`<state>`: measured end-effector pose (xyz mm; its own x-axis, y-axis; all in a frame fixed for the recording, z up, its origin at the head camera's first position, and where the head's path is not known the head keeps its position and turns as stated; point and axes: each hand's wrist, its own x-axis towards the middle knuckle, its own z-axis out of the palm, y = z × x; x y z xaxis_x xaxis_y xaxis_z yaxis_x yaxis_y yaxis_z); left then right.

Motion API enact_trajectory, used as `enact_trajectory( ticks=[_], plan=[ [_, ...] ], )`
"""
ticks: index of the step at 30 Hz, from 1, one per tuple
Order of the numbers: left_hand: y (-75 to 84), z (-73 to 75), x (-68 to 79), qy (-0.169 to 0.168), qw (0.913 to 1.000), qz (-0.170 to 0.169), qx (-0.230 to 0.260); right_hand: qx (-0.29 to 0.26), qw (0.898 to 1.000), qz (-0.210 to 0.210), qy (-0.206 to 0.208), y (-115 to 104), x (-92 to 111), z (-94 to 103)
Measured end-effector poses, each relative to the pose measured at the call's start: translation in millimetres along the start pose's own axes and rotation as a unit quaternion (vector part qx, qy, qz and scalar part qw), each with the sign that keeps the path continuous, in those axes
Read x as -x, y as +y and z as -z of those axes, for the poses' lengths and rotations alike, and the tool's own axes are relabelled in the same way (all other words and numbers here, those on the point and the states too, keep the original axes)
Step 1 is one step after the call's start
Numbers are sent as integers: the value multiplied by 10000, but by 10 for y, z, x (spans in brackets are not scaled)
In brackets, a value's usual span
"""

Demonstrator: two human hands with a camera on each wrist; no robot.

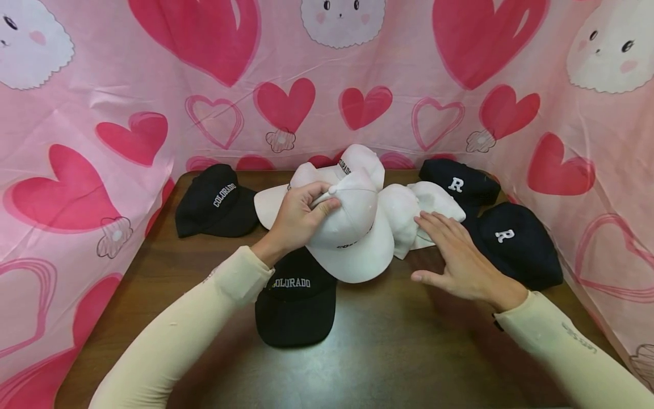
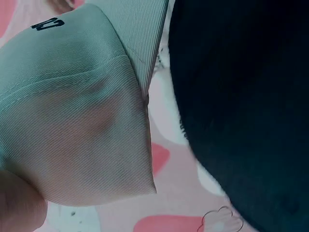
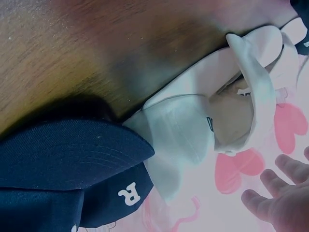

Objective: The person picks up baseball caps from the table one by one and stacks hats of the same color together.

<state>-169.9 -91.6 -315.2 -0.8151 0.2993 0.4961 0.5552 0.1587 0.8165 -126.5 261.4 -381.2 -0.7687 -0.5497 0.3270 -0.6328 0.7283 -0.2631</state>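
Observation:
My left hand [image 1: 298,220] pinches a white cap [image 1: 352,207] by the crown near its top button. That cap is tilted, its brim toward me and its dark lettering partly visible. In the left wrist view, the white cap's fabric [image 2: 82,140] fills the left side, with part of the hand [image 2: 19,203] at the lower left. My right hand [image 1: 460,258] is held with fingers extended and thumb spread, its fingertips overlapping the white caps [image 1: 401,210] on the right in the head view. The right wrist view shows its fingers apart, holding nothing.
More white caps [image 1: 364,159] lie behind the held one. Black COLORADO caps lie at the left [image 1: 214,204] and in front [image 1: 296,318]. Navy caps with a white R sit at the right [image 1: 521,244] and back right [image 1: 460,182]. Pink heart-patterned cloth [image 1: 286,45] surrounds the wooden table [image 1: 378,352].

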Motion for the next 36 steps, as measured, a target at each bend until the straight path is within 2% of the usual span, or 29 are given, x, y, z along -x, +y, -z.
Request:
enact_trajectory(
  ticks=[12,20,29,36],
  plan=[
    [-70,-241,72,-515,9980,372,-52,-25,10000,16,64,4,-19,43],
    [-81,-371,77,-906,9953,300,-177,-36,10000,40,52,25,-6,65],
    [-89,-474,73,-1329,9894,553,-193,-44,9999,32,87,42,12,98],
    [-94,-536,53,-1491,9869,568,-243,-86,9999,1,66,55,29,110]
  ],
)
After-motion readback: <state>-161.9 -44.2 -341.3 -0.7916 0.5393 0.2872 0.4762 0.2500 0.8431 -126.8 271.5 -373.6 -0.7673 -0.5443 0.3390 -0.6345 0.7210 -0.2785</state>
